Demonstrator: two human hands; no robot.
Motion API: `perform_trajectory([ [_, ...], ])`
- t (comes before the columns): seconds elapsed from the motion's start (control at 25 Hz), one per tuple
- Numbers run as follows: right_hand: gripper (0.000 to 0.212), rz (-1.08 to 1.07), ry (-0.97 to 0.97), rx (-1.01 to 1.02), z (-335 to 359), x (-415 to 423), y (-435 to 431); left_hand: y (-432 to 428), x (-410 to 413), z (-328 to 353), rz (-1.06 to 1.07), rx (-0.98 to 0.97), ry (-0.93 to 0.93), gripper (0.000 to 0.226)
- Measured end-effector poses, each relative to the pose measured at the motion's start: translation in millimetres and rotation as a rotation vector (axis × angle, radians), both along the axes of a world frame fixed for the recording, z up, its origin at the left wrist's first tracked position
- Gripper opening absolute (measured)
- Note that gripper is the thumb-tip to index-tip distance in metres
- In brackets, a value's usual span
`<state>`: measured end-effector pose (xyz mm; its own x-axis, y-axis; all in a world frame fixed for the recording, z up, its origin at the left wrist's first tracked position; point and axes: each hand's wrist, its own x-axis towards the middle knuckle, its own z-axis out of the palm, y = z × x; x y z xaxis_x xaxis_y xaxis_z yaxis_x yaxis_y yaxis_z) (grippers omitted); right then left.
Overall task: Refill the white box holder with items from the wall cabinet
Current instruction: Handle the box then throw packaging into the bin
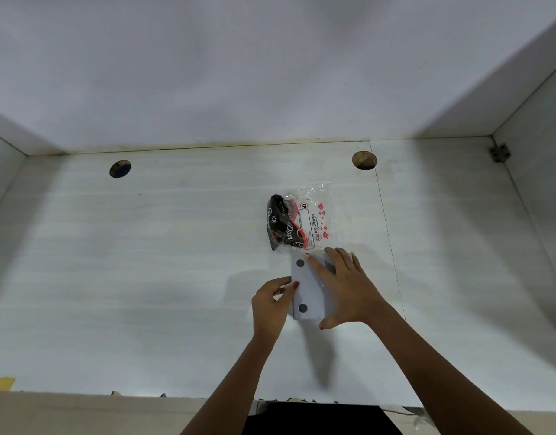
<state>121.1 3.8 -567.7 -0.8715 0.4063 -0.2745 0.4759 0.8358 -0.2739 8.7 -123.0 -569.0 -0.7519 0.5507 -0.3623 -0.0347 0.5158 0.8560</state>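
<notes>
I look down into an open white cabinet (145, 246), both arms reaching forward onto its floor. Between my hands lies the holder (309, 290), a flat white box with two dark round dots on its face, one at the far end and one at the near end.

My right hand (345, 287) lies spread wide over the holder's right half, fingers pointing away from me and the thumb hooked round its near corner. My left hand (270, 301) is narrowed to a pinch, thumb and fingertips touching the holder's left edge. I judge both hands are on the holder, but I cannot tell whether it is lifted or resting on the floor.

Just beyond my right fingertips, touching or nearly touching the holder's far end, is a clear plastic bag (297, 224) with red print. Inside it I see dark packets (278, 224); these look like the refill items.

I judge the step in hand is opening or steadying the holder. To do it well, I press lightly with the right palm so the box does not slide, and let the left pinch work the edge. I keep my right fingers clear of the bag so it is not pushed further off. I cannot see where the opening is.
</notes>
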Motion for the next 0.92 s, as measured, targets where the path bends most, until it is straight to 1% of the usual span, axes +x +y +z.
perform_trajectory([
  [0.12,0.119,-0.049,0.036,-0.022,-4.0,0.3,-1.5,2.9,1.4,3.4,0.019,0.002,0.065,0.023],
  [0.28,0.118,-0.069,0.026,-0.032,-5.4,2.0,-3.2,6.0,1.8,5.5,-0.033,-0.018,0.179,0.023],
  [0.44,0.115,-0.097,0.026,0.038,-6.7,1.3,-1.2,12.7,3.2,7.4,0.024,-0.015,0.112,0.023],
  [0.56,0.111,-0.052,0.108,0.004,-9.5,-0.8,6.5,18.1,5.5,10.2,0.036,-0.014,0.124,0.018],
  [0.64,0.115,-0.05,0.114,-0.019,-12.3,-0.6,10.9,22.2,4.2,9.8,0.051,-0.034,0.116,0.015],
  [0.72,0.126,-0.032,0.082,-0.015,-18.3,0.7,13.3,26.0,2.6,7.4,0.059,-0.071,0.091,0.014],
  [0.8,0.134,-0.005,0.045,-0.033,-24.3,0.8,14.2,29.5,2.5,6.5,0.052,-0.117,0.104,0.015],
  [0.92,0.133,-0.016,0.059,-0.062,-28.9,3.3,14.3,32.7,-1.6,8.2,0.023,-0.182,0.09,0.01],
])
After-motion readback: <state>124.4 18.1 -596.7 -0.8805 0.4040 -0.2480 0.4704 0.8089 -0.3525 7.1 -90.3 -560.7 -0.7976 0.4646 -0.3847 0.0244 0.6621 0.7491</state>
